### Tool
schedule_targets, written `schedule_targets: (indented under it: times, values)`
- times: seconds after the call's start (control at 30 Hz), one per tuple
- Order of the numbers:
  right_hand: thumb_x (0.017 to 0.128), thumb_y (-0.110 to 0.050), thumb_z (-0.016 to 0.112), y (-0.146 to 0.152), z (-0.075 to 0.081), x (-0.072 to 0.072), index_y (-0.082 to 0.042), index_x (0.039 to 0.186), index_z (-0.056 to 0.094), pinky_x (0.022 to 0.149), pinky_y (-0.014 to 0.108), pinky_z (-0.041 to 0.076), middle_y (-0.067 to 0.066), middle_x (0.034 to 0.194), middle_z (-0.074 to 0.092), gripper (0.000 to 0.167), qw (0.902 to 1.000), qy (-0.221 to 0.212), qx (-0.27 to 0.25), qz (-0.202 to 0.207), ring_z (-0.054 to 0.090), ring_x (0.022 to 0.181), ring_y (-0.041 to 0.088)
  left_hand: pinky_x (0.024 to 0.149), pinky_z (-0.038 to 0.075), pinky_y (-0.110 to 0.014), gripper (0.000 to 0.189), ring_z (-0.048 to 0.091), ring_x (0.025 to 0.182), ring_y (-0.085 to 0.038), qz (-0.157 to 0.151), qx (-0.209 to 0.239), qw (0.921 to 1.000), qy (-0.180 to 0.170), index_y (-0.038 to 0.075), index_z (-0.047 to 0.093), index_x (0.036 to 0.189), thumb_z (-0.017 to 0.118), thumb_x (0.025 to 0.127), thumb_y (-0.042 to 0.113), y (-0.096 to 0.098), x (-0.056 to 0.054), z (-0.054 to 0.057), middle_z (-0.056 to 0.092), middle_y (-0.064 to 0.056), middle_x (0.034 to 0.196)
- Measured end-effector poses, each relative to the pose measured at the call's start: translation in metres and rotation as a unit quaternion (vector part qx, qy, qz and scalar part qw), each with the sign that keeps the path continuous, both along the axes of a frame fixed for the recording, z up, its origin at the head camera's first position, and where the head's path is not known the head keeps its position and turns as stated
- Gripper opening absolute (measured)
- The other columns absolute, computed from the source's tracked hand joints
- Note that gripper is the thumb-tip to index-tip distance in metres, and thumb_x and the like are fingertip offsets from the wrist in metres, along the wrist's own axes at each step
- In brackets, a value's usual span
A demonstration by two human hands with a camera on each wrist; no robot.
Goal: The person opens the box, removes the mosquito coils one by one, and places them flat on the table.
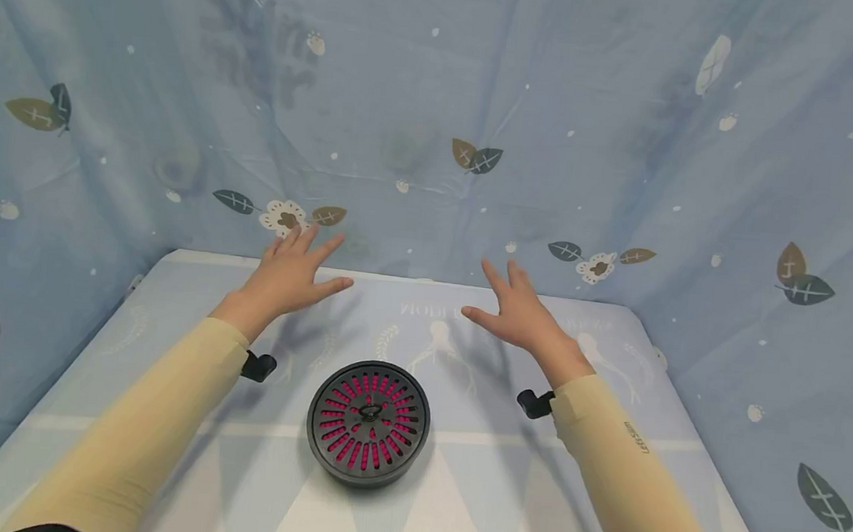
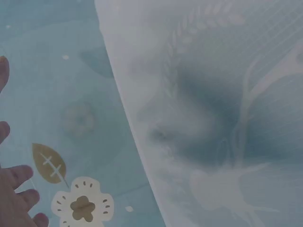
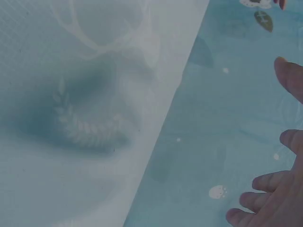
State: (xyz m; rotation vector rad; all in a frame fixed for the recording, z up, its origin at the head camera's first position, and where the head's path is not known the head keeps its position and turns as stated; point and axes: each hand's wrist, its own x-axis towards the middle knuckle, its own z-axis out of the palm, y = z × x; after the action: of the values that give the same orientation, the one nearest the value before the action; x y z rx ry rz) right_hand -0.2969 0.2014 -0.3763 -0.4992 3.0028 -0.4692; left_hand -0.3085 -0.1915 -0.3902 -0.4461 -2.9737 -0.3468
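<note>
A round black container [image 1: 364, 470] with a slotted black lid [image 1: 356, 394] stands upright on the table. Deep pink shows through its slots, and a small black knob [image 1: 370, 413] sits at its middle. My left hand [image 1: 285, 280] is raised over the table's far left part, fingers spread, holding nothing. On the other side my right hand [image 1: 521, 311] hovers likewise, its thumb apart from the fingers and nothing in its grasp. Both hands lie beyond the container and apart from it. In the wrist views only fingers [image 2: 19, 176] [image 3: 270, 182] show at the frame edges.
The table [image 1: 560, 477] has a pale blue and white patterned cover. Blue curtains [image 1: 440, 92] with leaf and flower prints hang behind it and at both sides. Small black wrist mounts [image 1: 259, 367] [image 1: 535, 404] stick out from the inner side of each sleeve.
</note>
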Motion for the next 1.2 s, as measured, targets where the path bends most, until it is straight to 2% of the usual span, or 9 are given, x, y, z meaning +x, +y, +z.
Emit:
schedule_targets:
  times: [0.13,0.23,0.47,0.67,0.77,0.93,1.2]
  values:
    - [0.09,-0.062,0.059,0.0,-0.003,0.016,-0.028,0.16,0.008,0.11,0.068,0.033,0.02,0.163,-0.004,0.094,0.9994,-0.014,-0.03,0.006,0.019,0.144,0.046,0.113,0.018,-0.072,0.089,0.019,0.143,-0.046,-0.014,0.031,0.999,0.029,0.032,0.021,0.159,0.048,0.087,0.076,-0.003,0.014,-0.003,0.023,-0.022,0.158]
    - [0.091,-0.058,0.062,0.001,-0.007,0.027,-0.026,0.16,0.01,0.109,0.067,0.034,0.021,0.163,-0.001,0.092,0.999,-0.016,-0.041,0.011,0.024,0.142,0.047,0.11,0.027,-0.071,0.088,0.023,0.142,-0.045,-0.015,0.045,0.998,0.041,0.029,0.025,0.158,0.051,0.087,0.075,-0.006,0.023,-0.008,0.028,-0.021,0.156]
    - [0.091,-0.053,0.065,0.003,-0.02,0.048,-0.024,0.16,0.018,0.11,0.066,0.034,0.022,0.162,0.01,0.089,0.9985,-0.005,-0.052,0.019,0.025,0.142,0.044,0.111,0.03,-0.067,0.086,0.03,0.139,-0.044,-0.021,0.05,0.9981,0.029,0.024,0.033,0.156,0.051,0.088,0.074,-0.008,0.039,-0.021,0.032,-0.02,0.154]
    - [0.09,-0.052,0.067,0.003,-0.035,0.063,-0.022,0.159,0.021,0.112,0.064,0.033,0.021,0.161,0.017,0.088,0.9963,0.004,-0.082,0.027,0.025,0.144,0.041,0.111,0.031,-0.067,0.085,0.032,0.138,-0.044,-0.024,0.052,0.9981,0.022,0.023,0.037,0.154,0.051,0.088,0.073,-0.011,0.049,-0.033,0.035,-0.019,0.153]
    - [0.089,-0.052,0.068,0.004,-0.043,0.073,-0.024,0.159,0.022,0.112,0.062,0.036,0.018,0.161,0.02,0.088,0.9934,0.004,-0.108,0.038,0.033,0.141,0.038,0.111,0.031,-0.067,0.084,0.033,0.138,-0.044,-0.022,0.062,0.9978,0.013,0.021,0.039,0.153,0.052,0.088,0.072,-0.013,0.057,-0.038,0.036,-0.019,0.152]
    - [0.086,-0.049,0.073,0.005,-0.055,0.093,-0.03,0.158,0.023,0.108,0.053,0.045,0.007,0.16,0.027,0.09,0.9825,-0.023,-0.176,0.056,0.05,0.13,0.031,0.109,0.034,-0.067,0.083,0.035,0.136,-0.043,-0.02,0.097,0.9951,0.004,0.019,0.043,0.151,0.051,0.088,0.073,-0.016,0.07,-0.047,0.039,-0.018,0.15]
    - [0.083,-0.045,0.079,-0.005,-0.073,0.12,-0.035,0.157,0.026,0.108,0.045,0.047,-0.004,0.156,0.033,0.091,0.9694,-0.07,-0.227,0.061,0.052,0.128,0.022,0.108,0.037,-0.064,0.077,0.038,0.135,-0.039,-0.032,0.15,0.9881,0.002,0.02,0.047,0.147,0.054,0.088,0.07,-0.018,0.088,-0.06,0.044,-0.012,0.146]
